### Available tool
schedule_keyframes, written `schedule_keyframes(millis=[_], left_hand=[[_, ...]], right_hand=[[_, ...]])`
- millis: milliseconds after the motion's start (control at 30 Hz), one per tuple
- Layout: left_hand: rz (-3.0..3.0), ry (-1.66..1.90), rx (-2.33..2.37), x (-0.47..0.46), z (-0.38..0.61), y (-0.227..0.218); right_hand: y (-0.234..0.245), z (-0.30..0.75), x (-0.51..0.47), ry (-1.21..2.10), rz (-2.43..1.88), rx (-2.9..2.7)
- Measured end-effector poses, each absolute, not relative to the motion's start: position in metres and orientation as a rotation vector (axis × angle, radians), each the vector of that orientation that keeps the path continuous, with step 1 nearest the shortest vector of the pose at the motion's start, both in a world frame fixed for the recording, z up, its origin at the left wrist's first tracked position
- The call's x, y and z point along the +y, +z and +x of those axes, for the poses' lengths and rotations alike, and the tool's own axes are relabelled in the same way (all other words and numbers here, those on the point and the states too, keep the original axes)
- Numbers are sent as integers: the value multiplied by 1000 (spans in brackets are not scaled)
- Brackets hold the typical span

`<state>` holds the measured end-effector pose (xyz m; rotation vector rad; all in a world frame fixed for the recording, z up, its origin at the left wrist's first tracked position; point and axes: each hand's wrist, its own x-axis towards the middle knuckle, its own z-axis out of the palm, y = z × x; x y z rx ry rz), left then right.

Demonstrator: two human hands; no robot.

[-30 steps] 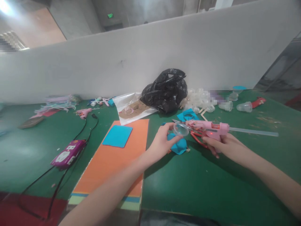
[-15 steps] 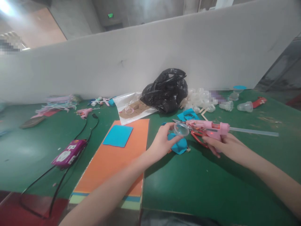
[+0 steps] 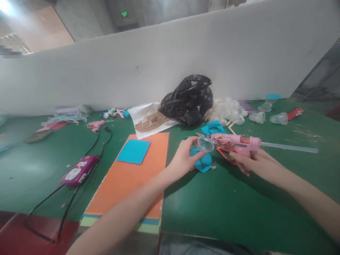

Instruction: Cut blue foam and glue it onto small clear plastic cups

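Observation:
Between the thumb and fingers of my left hand (image 3: 186, 154) is a clear plastic cup (image 3: 206, 144), its round rim turned toward me. My right hand (image 3: 251, 163) is wrapped round the handle of a pink hot glue gun (image 3: 233, 140). A long clear glue stick (image 3: 289, 147) juts from the gun's back end, and a small red light glows on its side. The gun's nozzle end is close to the cup's rim; I cannot tell whether they touch. Red-handled scissors (image 3: 223, 154) lie behind and below the gun. Blue cut paper (image 3: 203, 163) lies under the cup.
A blue square (image 3: 134, 151) rests on a stack of orange sheets (image 3: 124, 187). Farther back are a black plastic bag (image 3: 188, 101) and several clear cups (image 3: 257, 117). To the left lie a purple power pack (image 3: 79, 171) with black cables and another pink glue gun (image 3: 96, 125).
The view has shifted very slightly. Both hands keep their hold on the cup and the glue gun, with almost no movement between them.

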<state>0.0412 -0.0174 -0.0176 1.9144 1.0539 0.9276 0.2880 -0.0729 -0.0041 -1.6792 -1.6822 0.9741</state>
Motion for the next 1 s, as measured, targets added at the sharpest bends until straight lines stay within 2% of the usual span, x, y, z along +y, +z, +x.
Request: schedule_keyframes(millis=[1000], left_hand=[[1988,952,1053,-16,40,-21]], right_hand=[[0,284,-75,1031,-1696,-1651]])
